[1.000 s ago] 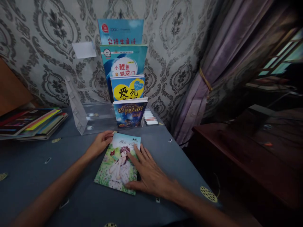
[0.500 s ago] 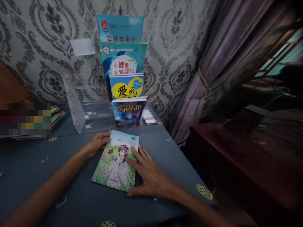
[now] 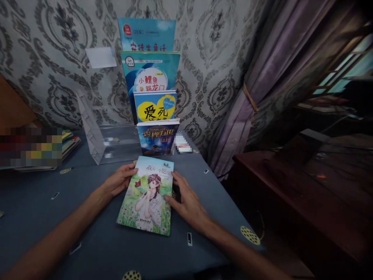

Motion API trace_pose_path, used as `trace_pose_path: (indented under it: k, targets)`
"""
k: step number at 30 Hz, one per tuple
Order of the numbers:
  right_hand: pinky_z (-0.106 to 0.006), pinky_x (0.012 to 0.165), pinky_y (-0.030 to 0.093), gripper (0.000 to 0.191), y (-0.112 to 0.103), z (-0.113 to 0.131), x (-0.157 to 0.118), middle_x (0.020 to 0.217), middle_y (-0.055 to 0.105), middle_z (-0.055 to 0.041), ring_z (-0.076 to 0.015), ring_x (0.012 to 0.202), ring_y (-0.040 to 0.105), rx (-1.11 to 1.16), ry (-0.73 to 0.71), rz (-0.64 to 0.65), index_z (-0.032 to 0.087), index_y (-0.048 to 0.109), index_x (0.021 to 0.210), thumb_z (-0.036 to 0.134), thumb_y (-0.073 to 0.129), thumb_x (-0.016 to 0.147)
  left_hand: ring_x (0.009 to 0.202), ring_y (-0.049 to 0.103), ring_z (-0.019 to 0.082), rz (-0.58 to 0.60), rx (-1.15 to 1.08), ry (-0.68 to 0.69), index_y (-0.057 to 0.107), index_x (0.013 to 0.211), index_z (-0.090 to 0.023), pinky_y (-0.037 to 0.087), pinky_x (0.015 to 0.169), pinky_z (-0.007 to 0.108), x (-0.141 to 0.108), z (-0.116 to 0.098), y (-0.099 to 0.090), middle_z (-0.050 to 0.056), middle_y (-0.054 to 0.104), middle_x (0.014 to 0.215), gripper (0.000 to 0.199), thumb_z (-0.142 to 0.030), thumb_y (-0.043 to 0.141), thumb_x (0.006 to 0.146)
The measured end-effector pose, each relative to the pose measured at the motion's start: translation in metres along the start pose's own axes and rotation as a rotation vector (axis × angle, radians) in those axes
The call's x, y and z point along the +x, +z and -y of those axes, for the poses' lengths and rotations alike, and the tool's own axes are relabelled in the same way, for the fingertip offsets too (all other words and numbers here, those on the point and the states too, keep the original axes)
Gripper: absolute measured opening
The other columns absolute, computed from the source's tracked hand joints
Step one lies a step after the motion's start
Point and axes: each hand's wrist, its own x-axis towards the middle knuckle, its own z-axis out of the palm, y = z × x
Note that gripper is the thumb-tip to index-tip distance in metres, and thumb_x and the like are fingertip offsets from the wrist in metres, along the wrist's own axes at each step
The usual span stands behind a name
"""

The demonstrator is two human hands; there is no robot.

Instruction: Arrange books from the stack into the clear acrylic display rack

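A green and pale-blue paperback book [image 3: 145,206], its cover drawn with a figure among flowers and a red butterfly, lies between my hands near the front of the stand. My left hand [image 3: 121,181] grips its upper left edge, thumb on the cover and the other fingers partly hidden beneath. At the right edge is my right hand [image 3: 189,200], its thumb on the cover's border and its fingertips around the side. Behind the book, a clear acrylic stand [image 3: 97,146] holds several books in tiers, the lowest a dark blue book [image 3: 159,138].
Further up the stand are a yellow and blue book [image 3: 154,109], a teal book [image 3: 151,72] and a light blue book [image 3: 147,33]. A stack of books [image 3: 70,144] lies at the left. The blue tablecloth [image 3: 96,249] ends at the right, beside a dark red desk [image 3: 271,186].
My right hand has drawn back from across the cover to the book's right edge. The book has shifted slightly right and straightened, and its top edge appears raised.
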Motion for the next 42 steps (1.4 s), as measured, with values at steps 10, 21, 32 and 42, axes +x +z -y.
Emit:
trace_pose_path:
  k: [10, 21, 32, 42]
  targets:
    - [-0.04, 0.068, 0.062, 0.069, -0.01, -0.001, 0.019, 0.078, 0.076, -0.0071, -0.0271, 0.076, 0.074, 0.551, 0.149, -0.069, 0.017, 0.066, 0.122, 0.066, 0.074, 0.075, 0.078, 0.072, 0.017, 0.043, -0.016, 0.134, 0.069, 0.112, -0.014, 0.056, 0.071, 0.025, 0.002, 0.005, 0.006, 0.01, 0.078, 0.1, 0.057, -0.037, 0.09, 0.065]
    - [-0.033, 0.062, 0.061, 0.038, -0.045, 0.035, 0.026, 0.092, 0.076, -0.0076, -0.0253, 0.08, 0.073, 0.228, -0.137, -0.32, 0.024, 0.069, 0.099, 0.059, 0.066, 0.085, 0.094, 0.072, 0.023, 0.108, 0.155, 0.465, 0.064, 0.124, -0.016, 0.055, 0.082, 0.03, -0.026, -0.032, 0.035, 0.011, 0.076, 0.108, 0.058, -0.05, 0.079, 0.079]
    - [-0.029, 0.062, 0.061, 0.028, -0.021, 0.008, 0.015, 0.087, 0.073, -0.0069, -0.0231, 0.078, 0.074, -0.041, -0.359, -0.421, 0.023, 0.063, 0.102, 0.049, 0.056, 0.096, 0.099, 0.071, 0.025, 0.128, 0.265, 0.354, 0.074, 0.106, -0.014, 0.054, 0.094, 0.038, -0.022, -0.001, 0.035, 0.01, 0.077, 0.101, 0.057, -0.055, 0.085, 0.068]
    - [-0.024, 0.061, 0.063, 0.022, -0.013, 0.001, 0.012, 0.089, 0.077, -0.0069, -0.0207, 0.074, 0.076, 0.107, -0.33, -0.337, 0.022, 0.062, 0.101, 0.043, 0.062, 0.094, 0.119, 0.067, 0.03, 0.149, 0.175, 0.238, 0.075, 0.113, -0.019, 0.047, 0.109, 0.046, -0.023, 0.03, 0.041, 0.009, 0.075, 0.12, 0.062, -0.05, 0.09, 0.061]
